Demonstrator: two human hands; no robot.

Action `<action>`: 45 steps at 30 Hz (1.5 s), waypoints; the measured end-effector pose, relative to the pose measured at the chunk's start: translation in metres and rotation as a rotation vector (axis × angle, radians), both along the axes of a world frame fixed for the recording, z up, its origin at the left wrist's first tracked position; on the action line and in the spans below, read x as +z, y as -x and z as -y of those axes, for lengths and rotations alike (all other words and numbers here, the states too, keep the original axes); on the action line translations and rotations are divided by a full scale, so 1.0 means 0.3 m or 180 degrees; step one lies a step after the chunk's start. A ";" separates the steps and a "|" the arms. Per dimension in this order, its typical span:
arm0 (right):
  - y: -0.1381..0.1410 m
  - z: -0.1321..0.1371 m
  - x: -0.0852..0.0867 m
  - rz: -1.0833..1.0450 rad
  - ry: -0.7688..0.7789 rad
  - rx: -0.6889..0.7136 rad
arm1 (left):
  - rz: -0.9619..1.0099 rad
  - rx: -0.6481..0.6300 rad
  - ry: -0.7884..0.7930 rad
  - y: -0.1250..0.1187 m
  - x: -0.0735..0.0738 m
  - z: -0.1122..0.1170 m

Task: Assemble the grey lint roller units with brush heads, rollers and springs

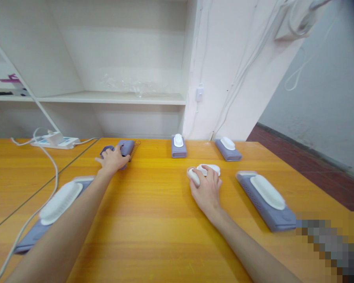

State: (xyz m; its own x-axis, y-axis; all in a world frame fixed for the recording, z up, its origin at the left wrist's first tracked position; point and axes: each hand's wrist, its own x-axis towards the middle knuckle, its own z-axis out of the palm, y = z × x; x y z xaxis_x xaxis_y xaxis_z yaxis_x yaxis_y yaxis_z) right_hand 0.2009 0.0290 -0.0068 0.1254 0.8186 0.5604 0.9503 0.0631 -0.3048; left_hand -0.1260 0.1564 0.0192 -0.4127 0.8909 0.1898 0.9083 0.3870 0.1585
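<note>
My left hand (113, 160) reaches to the back left of the table, its fingers spread over several grey-purple plastic casing pieces (126, 147). A dark coil or row of rings (135, 150) lies beside these pieces. My right hand (207, 189) is closed on a small white rounded piece (194, 177), held at the thumb side. Just behind its fingers, a second white oval piece (214, 169) rests on the table, partly covered by the hand. The undersides of both hands are hidden.
Grey-purple blocks topped with white oval parts stand at back centre (179, 151), back right (228, 151), right (265, 200) and left (57, 208), the last under my left forearm. A white power strip (56, 140) trails a cable (53, 165). Behind is a white shelf (115, 97).
</note>
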 end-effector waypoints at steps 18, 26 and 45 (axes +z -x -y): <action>-0.004 -0.009 -0.018 0.0048 -0.0074 0.0022 | 0.0437 0.0244 -0.0118 0.019 -0.006 -0.037; -0.004 -0.011 -0.022 -0.0004 -0.0058 -0.0024 | 0.0322 0.0205 -0.0313 0.014 0.002 -0.027; -0.005 -0.012 -0.022 -0.0028 0.0001 -0.0084 | -0.0645 -0.0441 -0.0246 0.004 -0.016 -0.012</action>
State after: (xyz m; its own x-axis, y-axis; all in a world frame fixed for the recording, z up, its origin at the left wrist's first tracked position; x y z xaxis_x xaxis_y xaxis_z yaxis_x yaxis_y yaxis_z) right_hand 0.2023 0.0326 -0.0133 0.1518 0.8152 0.5589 0.9489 0.0381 -0.3133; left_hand -0.1272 0.1602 0.0145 -0.2344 0.9159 0.3260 0.9681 0.2505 -0.0079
